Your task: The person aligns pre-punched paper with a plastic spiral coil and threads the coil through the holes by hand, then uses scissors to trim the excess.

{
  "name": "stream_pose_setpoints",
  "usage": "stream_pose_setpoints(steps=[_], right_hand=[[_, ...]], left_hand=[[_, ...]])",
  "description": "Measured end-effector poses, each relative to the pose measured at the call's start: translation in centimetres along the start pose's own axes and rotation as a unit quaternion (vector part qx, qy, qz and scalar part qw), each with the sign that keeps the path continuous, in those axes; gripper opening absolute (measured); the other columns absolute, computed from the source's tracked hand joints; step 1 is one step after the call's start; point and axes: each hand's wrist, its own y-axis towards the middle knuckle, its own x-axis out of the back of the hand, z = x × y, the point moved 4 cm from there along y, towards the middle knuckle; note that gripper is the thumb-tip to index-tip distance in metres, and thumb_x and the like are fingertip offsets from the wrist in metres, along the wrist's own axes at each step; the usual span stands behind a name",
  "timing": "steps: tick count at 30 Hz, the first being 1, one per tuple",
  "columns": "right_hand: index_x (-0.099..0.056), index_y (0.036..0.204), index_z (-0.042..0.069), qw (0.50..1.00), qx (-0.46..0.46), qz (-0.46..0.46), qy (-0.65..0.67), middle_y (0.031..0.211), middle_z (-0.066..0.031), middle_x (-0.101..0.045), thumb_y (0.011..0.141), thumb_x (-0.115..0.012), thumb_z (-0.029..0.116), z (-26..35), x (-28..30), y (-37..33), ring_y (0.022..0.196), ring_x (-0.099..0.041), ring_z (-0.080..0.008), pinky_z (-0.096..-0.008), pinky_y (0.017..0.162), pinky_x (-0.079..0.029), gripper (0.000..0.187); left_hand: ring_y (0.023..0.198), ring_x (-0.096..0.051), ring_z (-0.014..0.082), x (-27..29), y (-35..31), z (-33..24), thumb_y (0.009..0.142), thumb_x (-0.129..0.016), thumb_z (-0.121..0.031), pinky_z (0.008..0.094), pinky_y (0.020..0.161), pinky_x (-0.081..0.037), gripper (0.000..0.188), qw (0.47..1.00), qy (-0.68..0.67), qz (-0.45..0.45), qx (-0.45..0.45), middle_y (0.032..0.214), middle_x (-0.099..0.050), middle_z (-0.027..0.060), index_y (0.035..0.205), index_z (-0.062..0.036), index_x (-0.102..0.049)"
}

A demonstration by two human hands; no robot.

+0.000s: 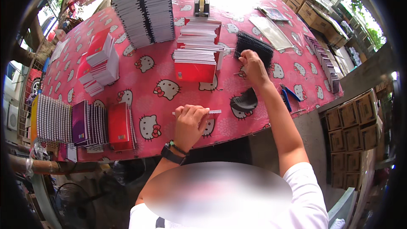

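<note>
My left hand (190, 125), near the table's front edge, is closed around a thin notebook (215, 112). It is seen nearly edge-on, with a white punched strip and some red showing beside the fingers. My right hand (253, 65) reaches to the near edge of a pile of black binding coils (260, 47). Its fingers are curled together, and what they pinch, if anything, is hidden. A smaller black bundle (243, 100) lies below that hand. Blue-handled pliers (290, 97) rest right of my right forearm.
Stacks of small red notebooks (195, 71) stand mid-table, with a tape dispenser (202, 7) behind. Tall spiral-bound stacks (157, 10) rise at back left; more red booklets (101, 63) and bound notebooks (53, 118) stand left. Cardboard boxes (354, 121) are piled right of the table.
</note>
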Motion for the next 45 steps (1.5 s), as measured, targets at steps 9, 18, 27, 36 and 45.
stream_pose_setpoints(steps=[9,18,27,36,45], right_hand=[[-0.062,0.104,0.004,0.936,-0.050,0.218,0.272,0.095,-0.0041,-0.060,0.084,-0.059,-0.001,8.8,1.7,-9.6,0.077,-0.055,-0.0082,-0.0237,0.066,-0.045,0.021],[-0.062,0.096,0.005,0.933,-0.071,0.205,0.286,0.087,-0.0053,-0.058,0.075,-0.064,-0.006,9.0,0.6,-10.2,0.075,-0.058,-0.0148,-0.0261,0.067,-0.048,0.024],[-0.058,0.106,0.004,0.892,-0.061,0.337,0.295,0.082,-0.0086,-0.059,0.076,-0.064,-0.002,9.0,-0.2,-10.0,0.073,-0.060,-0.0205,-0.0298,0.066,-0.047,0.031],[-0.054,0.115,0.007,0.937,-0.139,0.232,0.220,0.085,-0.0078,-0.060,0.081,-0.063,0.005,7.6,1.3,-9.9,0.078,-0.060,-0.0198,-0.0294,0.069,-0.048,0.035],[-0.056,0.103,0.007,0.983,-0.077,0.155,-0.055,0.131,-0.0170,-0.040,0.060,-0.081,0.035,3.1,1.6,-11.2,0.112,-0.041,-0.0367,-0.0448,0.093,-0.039,0.057]], left_hand=[[0.076,-0.052,0.0135,-0.3,1.2,0.1,0.073,-0.070,-0.020,0.0335,0.075,-0.032,0.013,0.999,0.029,0.044,0.010,0.075,-0.059,-0.0064,0.085,-0.0188,-0.066],[0.077,-0.053,0.0137,-0.4,1.5,0.3,0.074,-0.069,-0.022,0.0337,0.075,-0.031,0.012,0.997,0.012,0.072,0.024,0.075,-0.059,-0.0058,0.084,-0.0182,-0.066],[0.079,-0.054,0.0139,-0.1,1.3,0.1,0.073,-0.070,-0.022,0.0340,0.077,-0.031,0.016,0.994,0.018,0.089,0.054,0.081,-0.060,-0.0050,0.088,-0.0179,-0.065],[0.085,-0.054,0.0151,-0.9,0.9,-1.3,0.074,-0.068,-0.028,0.0380,0.083,-0.032,0.022,0.991,0.012,0.134,0.022,0.088,-0.058,-0.0036,0.092,-0.0170,-0.060],[0.092,-0.055,0.0134,-0.9,0.3,-1.4,0.076,-0.067,-0.029,0.0505,0.102,-0.023,0.025,0.989,0.003,0.149,0.003,0.091,-0.057,-0.0048,0.096,-0.0176,-0.057]])
